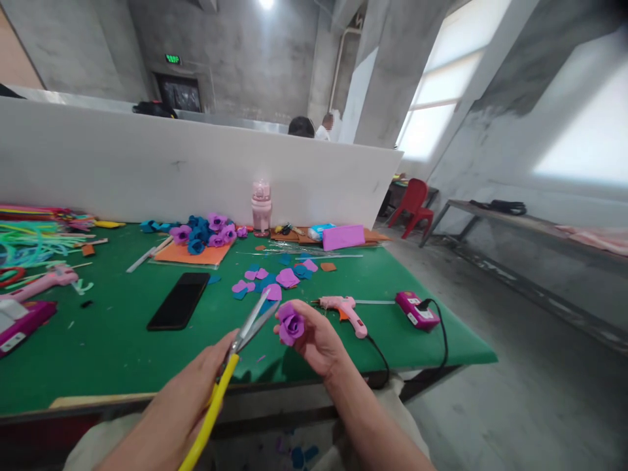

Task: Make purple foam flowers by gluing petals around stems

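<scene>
Seated person at a green felt-covered worktable (pixel 122 340), both hands raised just above its near edge.

Right hand (pixel 318 340): fingertips pinched around a small purple foam rose (pixel 291 323), bloom facing up and toward the left hand.

Left hand (pixel 196 386): closed around the grips of yellow-handled scissors with grey metal blades (pixel 235 350). Blades parted a little. Long axis runs from lower left up to upper right; tips sit just left of the rose, near but not touching it as far as can be seen.

The rose lies to the right of the blade tips, and the scissor hand is the one pointed at it.

Close by on the felt: loose purple and blue foam petals (pixel 275 278), pink hot-glue gun (pixel 346 307), black phone lying flat (pixel 179 301).
</scene>
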`<control>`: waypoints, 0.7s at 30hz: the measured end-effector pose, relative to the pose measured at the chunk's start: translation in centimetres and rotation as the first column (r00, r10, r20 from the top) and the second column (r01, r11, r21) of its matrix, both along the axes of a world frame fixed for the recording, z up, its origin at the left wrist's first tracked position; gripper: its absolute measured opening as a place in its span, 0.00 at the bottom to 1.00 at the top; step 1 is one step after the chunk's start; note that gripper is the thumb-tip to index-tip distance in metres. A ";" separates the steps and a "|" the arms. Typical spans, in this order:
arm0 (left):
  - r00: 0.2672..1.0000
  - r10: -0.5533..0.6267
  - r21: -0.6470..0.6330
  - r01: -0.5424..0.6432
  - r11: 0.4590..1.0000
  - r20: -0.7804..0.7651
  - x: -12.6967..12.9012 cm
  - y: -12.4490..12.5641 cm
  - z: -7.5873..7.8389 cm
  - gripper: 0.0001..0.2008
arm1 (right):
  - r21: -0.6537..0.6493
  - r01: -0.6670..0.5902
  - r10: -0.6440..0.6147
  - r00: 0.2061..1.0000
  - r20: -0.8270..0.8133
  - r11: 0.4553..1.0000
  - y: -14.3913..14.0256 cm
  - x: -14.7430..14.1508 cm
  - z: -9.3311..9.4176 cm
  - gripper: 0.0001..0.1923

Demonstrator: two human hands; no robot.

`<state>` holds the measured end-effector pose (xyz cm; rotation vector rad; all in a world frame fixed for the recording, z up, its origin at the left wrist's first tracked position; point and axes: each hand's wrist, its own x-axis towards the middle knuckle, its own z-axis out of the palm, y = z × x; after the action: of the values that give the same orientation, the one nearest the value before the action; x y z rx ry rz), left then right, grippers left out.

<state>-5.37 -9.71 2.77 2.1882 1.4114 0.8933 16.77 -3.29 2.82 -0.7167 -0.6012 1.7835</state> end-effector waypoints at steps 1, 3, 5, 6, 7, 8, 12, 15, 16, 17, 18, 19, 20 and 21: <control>0.998 -0.039 -0.021 0.038 0.999 -0.051 0.5 0.0 0.4 0.30 | -0.027 0.010 -0.010 1.000 -0.017 1.000 0.1 0.1 0.0 0.12; 0.989 -0.085 -0.064 0.078 0.995 -0.121 1.3 0.1 0.9 0.32 | -0.075 0.023 -0.026 0.999 -0.037 0.997 0.2 0.1 0.1 0.11; 0.986 -0.092 -0.086 0.081 0.993 -0.138 1.8 0.2 1.0 0.32 | -0.120 0.041 -0.047 0.998 -0.048 0.992 0.2 0.1 0.2 0.09; 0.986 -0.098 -0.090 0.086 0.992 -0.137 2.0 0.3 0.9 0.32 | -0.140 0.053 -0.061 0.997 -0.051 0.989 0.3 0.1 0.2 0.08; 0.986 -0.100 -0.092 0.089 0.992 -0.132 2.2 0.4 0.7 0.31 | -0.156 0.064 -0.072 0.996 -0.050 0.986 0.3 0.1 0.2 0.07; 0.987 -0.102 -0.090 0.091 0.992 -0.122 2.4 0.5 0.6 0.31 | -0.165 0.068 -0.077 0.996 -0.044 0.984 0.3 0.1 0.2 0.06; 0.991 -0.107 -0.068 0.102 0.993 -0.086 2.9 0.6 0.4 0.30 | -0.118 0.023 -0.025 1.000 -0.014 0.993 0.3 0.1 0.0 0.08; 0.987 -0.130 -0.064 0.124 0.990 -0.093 2.9 0.6 0.6 0.29 | -0.073 0.006 -0.007 1.000 -0.013 0.997 0.2 0.1 -0.1 0.08; 0.984 -0.141 -0.061 0.135 0.989 -0.105 2.9 0.6 0.6 0.29 | -0.060 0.005 -0.005 1.000 -0.012 0.998 0.1 0.1 -0.1 0.08; 0.981 -0.153 -0.058 0.147 0.987 -0.120 2.9 0.7 0.6 0.29 | -0.046 0.001 -0.002 1.000 -0.008 0.999 0.1 0.1 -0.1 0.07; 0.977 -0.167 -0.055 0.161 0.985 -0.132 2.8 0.7 0.5 0.29 | -0.033 -0.003 0.003 1.000 -0.005 0.999 0.1 0.1 -0.2 0.07; 0.974 -0.179 -0.053 0.173 0.983 -0.139 2.8 0.7 0.5 0.28 | -0.021 -0.008 0.008 1.000 -0.003 1.000 0.1 0.1 -0.2 0.08; 0.972 -0.190 -0.053 0.184 0.981 -0.140 2.9 0.7 0.5 0.28 | -0.014 -0.012 0.012 1.000 -0.003 1.000 0.1 0.1 -0.3 0.08; 0.971 -0.198 -0.057 0.192 0.980 -0.135 2.9 0.7 0.5 0.28 | -0.010 -0.015 0.015 1.000 -0.005 1.000 0.1 0.1 -0.4 0.08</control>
<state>-2.44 -9.04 3.26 2.3462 1.2353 0.6450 16.83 -3.19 2.41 -0.7167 -0.5962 1.8030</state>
